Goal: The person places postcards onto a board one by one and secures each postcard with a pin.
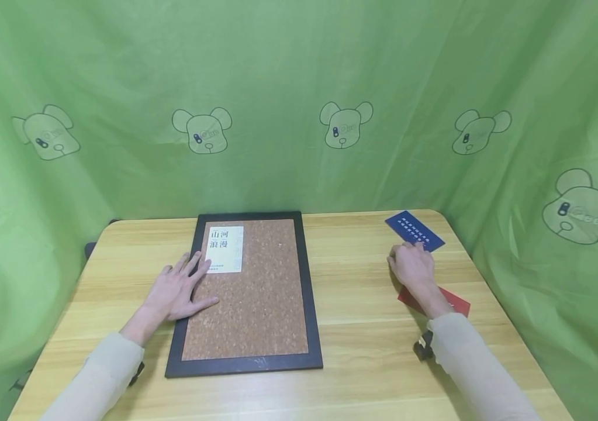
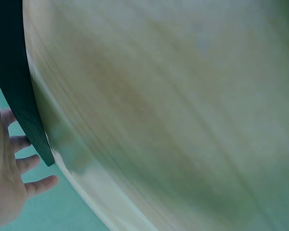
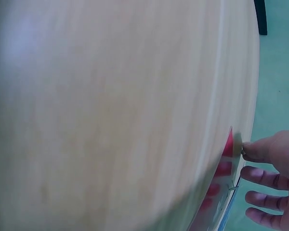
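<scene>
My left hand (image 1: 175, 292) lies with spread fingers across the left edge of a black-framed cork board (image 1: 251, 318). Its fingertips touch the edge of a white card (image 1: 225, 248) with dark lettering at the board's upper left. In the left wrist view the fingers (image 2: 41, 186) show beside the dark frame (image 2: 19, 82). My right hand (image 1: 413, 266) is bent downward over the table, by the near end of a blue card (image 1: 409, 225). Below its wrist lies a red card (image 1: 453, 301). Whether the fingertips (image 3: 253, 150) pinch something small is unclear.
The light wooden table (image 1: 359, 327) holds the board and the cards. A green curtain (image 1: 277, 169) with printed bear heads hangs behind and along both sides. A small pale speck (image 1: 280, 245) shows on the cork's upper right. Dark straps (image 1: 424, 346) sit at the wrists.
</scene>
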`<action>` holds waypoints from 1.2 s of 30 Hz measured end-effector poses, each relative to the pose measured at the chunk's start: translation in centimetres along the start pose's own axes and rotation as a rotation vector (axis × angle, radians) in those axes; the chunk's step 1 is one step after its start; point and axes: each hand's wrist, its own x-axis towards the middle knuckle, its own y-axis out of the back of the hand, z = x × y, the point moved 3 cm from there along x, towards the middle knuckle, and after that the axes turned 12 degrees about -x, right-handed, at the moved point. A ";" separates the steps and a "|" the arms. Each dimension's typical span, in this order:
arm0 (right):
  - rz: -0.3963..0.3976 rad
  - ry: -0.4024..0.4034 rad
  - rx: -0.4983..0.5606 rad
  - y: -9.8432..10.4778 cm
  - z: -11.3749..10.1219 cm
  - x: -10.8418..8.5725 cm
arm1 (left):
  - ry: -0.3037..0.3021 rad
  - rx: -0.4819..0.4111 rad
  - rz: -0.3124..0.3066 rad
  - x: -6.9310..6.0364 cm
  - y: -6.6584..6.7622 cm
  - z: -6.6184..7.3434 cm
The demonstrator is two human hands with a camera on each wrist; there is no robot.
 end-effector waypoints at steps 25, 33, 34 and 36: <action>0.051 0.047 0.035 1.1 -3.0 0.3 | -0.007 0.017 0.008 0.0 0.0 0.0; 0.132 0.113 0.004 1.3 -4.3 0.5 | -0.005 0.023 0.012 0.0 0.0 0.0; 0.140 0.114 0.004 1.3 -4.4 0.5 | -0.004 0.025 0.012 0.0 0.0 0.0; 0.147 0.110 0.010 1.3 -4.6 0.5 | -0.002 0.030 0.009 0.0 0.0 0.0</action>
